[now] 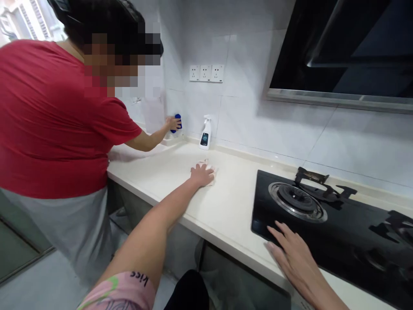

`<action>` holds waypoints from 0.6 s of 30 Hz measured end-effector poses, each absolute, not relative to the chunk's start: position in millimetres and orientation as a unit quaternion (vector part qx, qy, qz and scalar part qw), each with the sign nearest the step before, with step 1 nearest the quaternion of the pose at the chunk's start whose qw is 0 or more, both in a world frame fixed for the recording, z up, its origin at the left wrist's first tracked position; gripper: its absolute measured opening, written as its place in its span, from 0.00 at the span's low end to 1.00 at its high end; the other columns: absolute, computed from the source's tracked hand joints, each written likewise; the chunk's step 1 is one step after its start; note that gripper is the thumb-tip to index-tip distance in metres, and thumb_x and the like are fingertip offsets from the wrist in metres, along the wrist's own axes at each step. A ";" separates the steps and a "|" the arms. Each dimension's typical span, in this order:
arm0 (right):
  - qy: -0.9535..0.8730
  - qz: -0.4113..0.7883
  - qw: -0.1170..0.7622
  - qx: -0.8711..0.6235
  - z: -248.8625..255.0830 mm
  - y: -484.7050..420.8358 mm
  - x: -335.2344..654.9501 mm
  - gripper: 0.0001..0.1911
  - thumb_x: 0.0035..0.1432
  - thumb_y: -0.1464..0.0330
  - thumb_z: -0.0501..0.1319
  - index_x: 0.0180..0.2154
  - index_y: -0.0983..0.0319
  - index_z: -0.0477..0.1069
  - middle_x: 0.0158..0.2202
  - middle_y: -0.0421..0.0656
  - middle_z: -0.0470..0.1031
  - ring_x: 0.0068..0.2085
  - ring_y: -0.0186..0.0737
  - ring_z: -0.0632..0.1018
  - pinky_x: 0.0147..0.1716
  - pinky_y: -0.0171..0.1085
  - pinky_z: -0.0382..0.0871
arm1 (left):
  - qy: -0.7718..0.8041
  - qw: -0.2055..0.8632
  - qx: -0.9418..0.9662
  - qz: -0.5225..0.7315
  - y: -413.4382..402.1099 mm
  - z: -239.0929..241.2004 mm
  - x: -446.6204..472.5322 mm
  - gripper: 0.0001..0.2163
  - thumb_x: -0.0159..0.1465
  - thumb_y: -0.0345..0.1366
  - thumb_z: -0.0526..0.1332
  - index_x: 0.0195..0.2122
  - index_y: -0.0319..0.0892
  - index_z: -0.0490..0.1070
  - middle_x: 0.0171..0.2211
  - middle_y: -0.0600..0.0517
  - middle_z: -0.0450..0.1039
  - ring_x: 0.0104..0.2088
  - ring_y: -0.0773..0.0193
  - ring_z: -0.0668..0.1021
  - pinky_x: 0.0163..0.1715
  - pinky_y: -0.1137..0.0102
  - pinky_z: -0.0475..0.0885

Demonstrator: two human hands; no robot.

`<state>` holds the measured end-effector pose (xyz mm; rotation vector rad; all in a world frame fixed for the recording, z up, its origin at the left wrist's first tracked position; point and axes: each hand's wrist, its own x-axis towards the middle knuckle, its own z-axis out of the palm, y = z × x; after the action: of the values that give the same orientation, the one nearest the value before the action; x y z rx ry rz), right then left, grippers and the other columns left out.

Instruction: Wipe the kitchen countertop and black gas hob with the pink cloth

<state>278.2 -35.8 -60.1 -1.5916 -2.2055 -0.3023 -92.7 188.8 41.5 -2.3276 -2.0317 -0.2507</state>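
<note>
At the head view's centre, what is seen?
"A cloth [209,165], pressed on the counter [230,193] by the left hand [201,175], fingers apart; a bottle [205,135] is seen at its twelve o'clock."
"The right hand [292,249]?"
"Held at the cloth's four o'clock, fingers parted, by the hob [338,228]."

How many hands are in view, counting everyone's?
3: the wearer's left hand on a pale cloth, their right hand near the front edge of the gas cooktop, and a co-worker's hand on a blue pad. The co-worker's other hand is hidden.
</note>
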 end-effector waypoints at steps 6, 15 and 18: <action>-0.779 -0.119 0.174 -0.591 -49.8 -18.7 202.8 0.31 0.71 0.46 0.48 0.61 0.54 0.75 0.64 0.52 0.74 0.70 0.65 0.65 0.67 0.70 0.53 | -0.629 0.022 -0.773 -0.084 140.5 32.2 -77.4 0.24 0.71 0.52 0.50 0.65 0.60 0.71 0.71 0.46 0.61 0.66 0.35 0.61 0.60 0.40 0.58; -0.766 -0.172 0.197 -0.588 -68.4 -15.3 213.0 0.39 0.70 0.43 0.45 0.66 0.60 0.71 0.68 0.53 0.69 0.71 0.64 0.65 0.66 0.66 0.61 | -0.391 0.000 -0.917 -0.075 84.0 20.7 -15.1 0.27 0.74 0.56 0.43 0.68 0.62 0.68 0.74 0.51 0.58 0.66 0.36 0.62 0.58 0.38 0.62; -0.764 -0.209 0.193 -0.579 -80.1 -7.9 221.1 0.39 0.69 0.41 0.47 0.64 0.59 0.73 0.68 0.53 0.69 0.69 0.67 0.69 0.61 0.67 0.67 | -0.393 -0.013 -0.917 -0.069 122.1 24.2 1.0 0.27 0.73 0.55 0.44 0.69 0.62 0.67 0.75 0.51 0.56 0.69 0.37 0.60 0.61 0.37 0.59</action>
<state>221.1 -7.9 -80.1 -1.6237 -2.1437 -0.5875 1.0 122.1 24.2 -2.9036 -1.2462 -0.2192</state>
